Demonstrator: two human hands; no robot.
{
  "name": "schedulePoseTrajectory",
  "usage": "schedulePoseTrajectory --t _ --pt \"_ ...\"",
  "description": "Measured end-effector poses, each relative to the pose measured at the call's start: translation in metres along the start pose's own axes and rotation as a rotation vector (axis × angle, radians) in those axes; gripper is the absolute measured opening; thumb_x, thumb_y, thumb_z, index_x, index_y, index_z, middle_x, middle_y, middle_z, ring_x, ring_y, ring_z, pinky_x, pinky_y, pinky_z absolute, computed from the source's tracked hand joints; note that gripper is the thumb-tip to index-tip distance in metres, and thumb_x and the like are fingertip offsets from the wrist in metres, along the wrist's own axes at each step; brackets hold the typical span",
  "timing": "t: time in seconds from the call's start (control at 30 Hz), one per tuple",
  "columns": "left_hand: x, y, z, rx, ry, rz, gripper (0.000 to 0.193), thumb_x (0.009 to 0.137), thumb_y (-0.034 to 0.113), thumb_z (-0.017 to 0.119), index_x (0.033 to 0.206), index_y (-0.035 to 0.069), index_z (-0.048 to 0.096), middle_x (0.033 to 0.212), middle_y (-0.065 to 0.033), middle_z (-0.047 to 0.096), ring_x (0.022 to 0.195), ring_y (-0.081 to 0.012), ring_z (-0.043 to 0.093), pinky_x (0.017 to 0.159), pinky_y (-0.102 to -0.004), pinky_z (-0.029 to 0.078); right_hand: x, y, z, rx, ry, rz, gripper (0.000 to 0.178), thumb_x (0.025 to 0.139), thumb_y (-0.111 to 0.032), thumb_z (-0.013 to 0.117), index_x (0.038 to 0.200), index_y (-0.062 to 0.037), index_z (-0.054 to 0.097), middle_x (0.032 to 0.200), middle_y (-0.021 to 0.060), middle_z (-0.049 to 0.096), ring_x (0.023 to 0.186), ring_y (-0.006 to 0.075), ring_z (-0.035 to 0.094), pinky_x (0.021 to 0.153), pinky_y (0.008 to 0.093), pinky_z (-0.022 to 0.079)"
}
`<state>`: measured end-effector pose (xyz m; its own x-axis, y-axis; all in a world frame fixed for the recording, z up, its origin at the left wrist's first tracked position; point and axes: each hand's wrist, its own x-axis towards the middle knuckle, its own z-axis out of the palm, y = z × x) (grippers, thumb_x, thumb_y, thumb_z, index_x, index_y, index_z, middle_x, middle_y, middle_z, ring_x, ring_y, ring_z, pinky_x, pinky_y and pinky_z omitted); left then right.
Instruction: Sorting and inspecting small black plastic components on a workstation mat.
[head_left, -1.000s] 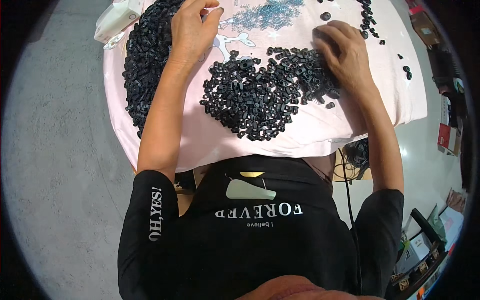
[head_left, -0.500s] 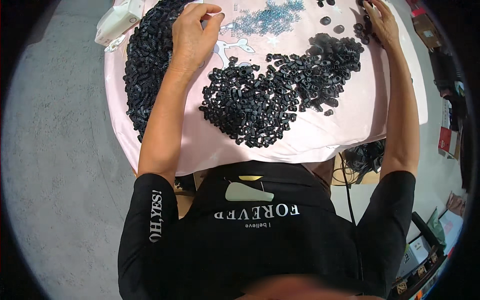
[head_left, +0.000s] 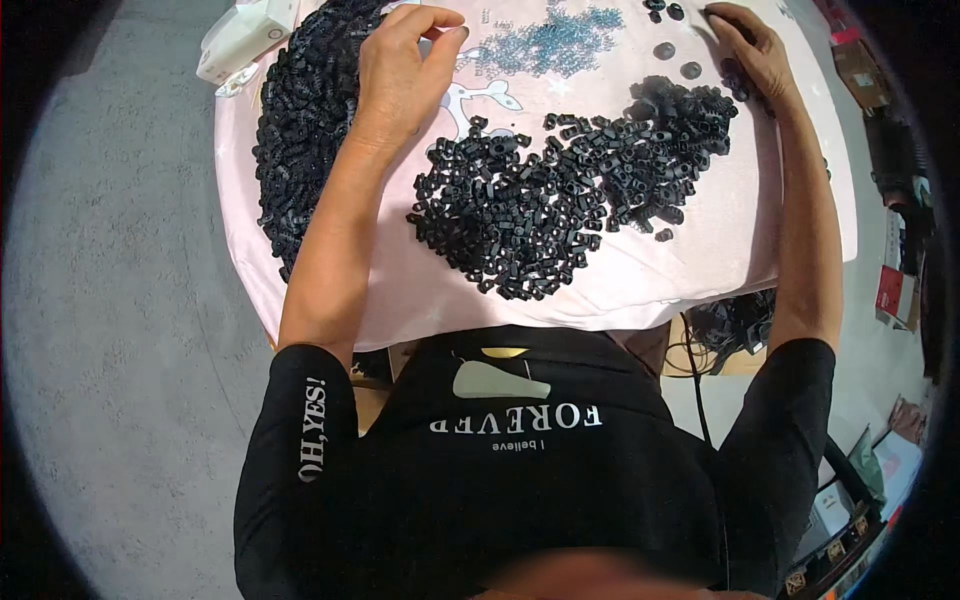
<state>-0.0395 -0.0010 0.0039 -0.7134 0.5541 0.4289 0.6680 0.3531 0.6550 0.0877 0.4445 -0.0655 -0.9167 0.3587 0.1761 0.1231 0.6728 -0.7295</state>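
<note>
My left hand [head_left: 408,75] is at the far left of the table, beside a big heap of black ribbed parts [head_left: 305,140]. Its thumb and forefinger are bent tip to tip; anything between them is too small to make out. My right hand [head_left: 755,55] reaches to the far right, forefinger stretched out and thumb a little apart from it. Below its palm lie small dark round pieces [head_left: 735,80], partly covered. Dark round caps [head_left: 690,70] rest just left of this hand. Between my forearms spreads a pile of small black plastic cord-lock-like pieces [head_left: 510,215].
Small clear-blue springs [head_left: 550,42] lie scattered at the far middle of the pink cloth-covered table [head_left: 640,285]. A white tissue pack [head_left: 245,40] sits at the far left edge. Boxes [head_left: 895,295] stand on the floor at right, and black material [head_left: 735,325] hangs below the table edge.
My right forefinger has stretched out leftward, away from the dark round pieces. My left hand keeps its bent pose. The whole view has shifted slightly.
</note>
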Motion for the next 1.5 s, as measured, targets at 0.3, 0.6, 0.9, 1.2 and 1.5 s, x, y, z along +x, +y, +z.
schedulePoseTrajectory --t 0.3,0.6,0.9,1.2,1.5 --pt "0.001 0.009 -0.004 -0.03 -0.032 -0.055 0.013 0.091 0.005 0.065 0.098 -0.005 0.069 0.088 -0.0098 0.065 0.074 -0.0167 0.062 0.068 -0.0294 0.049 -0.019 -0.052 0.011 0.127 0.014 -0.248 0.038 0.099 -0.038 0.068 0.118 -0.0054 0.075 0.113 0.0066 0.074 0.111 0.0147 0.067 0.098 0.0314 0.053" --pt "0.002 -0.024 0.005 0.02 0.062 0.159 0.012 0.088 0.011 0.071 0.097 0.003 0.075 0.091 -0.0099 0.071 0.083 -0.0216 0.07 0.079 -0.0333 0.054 0.057 -0.057 0.047 -0.012 0.091 0.015 0.053 0.095 -0.038 0.071 0.135 -0.0043 0.064 0.149 0.0189 0.052 0.134 0.0305 0.053 0.111 0.0376 0.044" --pt "-0.001 -0.018 0.004 0.037 -0.027 0.103 0.015 0.091 0.01 0.071 0.103 0.002 0.075 0.099 -0.0048 0.073 0.092 -0.0139 0.067 0.083 -0.0273 0.053 0.046 -0.064 0.051 0.104 -0.166 -0.26 0.026 0.092 -0.01 0.072 0.114 0.0035 0.072 0.12 0.0133 0.069 0.108 0.0246 0.067 0.095 0.0338 0.054" --pt "-0.005 -0.012 0.014 -0.022 -0.082 0.096 0.016 0.091 0.011 0.068 0.102 0.0 0.074 0.098 -0.0121 0.071 0.086 -0.0215 0.069 0.081 -0.0328 0.055 -0.046 -0.087 0.033 0.056 -0.244 -0.198 0.026 0.096 -0.018 0.07 0.118 -0.0033 0.072 0.121 0.0065 0.069 0.115 0.0191 0.066 0.103 0.0326 0.052" --pt "-0.007 -0.01 0.016 -0.058 -0.141 0.09 0.016 0.091 0.01 0.07 0.104 0.002 0.075 0.098 -0.0068 0.073 0.092 -0.0158 0.069 0.086 -0.029 0.053 -0.105 -0.091 0.027 0.121 0.11 -0.214 0.032 0.094 -0.024 0.075 0.117 -0.0018 0.074 0.125 0.0116 0.07 0.117 0.0222 0.065 0.106 0.0347 0.049"
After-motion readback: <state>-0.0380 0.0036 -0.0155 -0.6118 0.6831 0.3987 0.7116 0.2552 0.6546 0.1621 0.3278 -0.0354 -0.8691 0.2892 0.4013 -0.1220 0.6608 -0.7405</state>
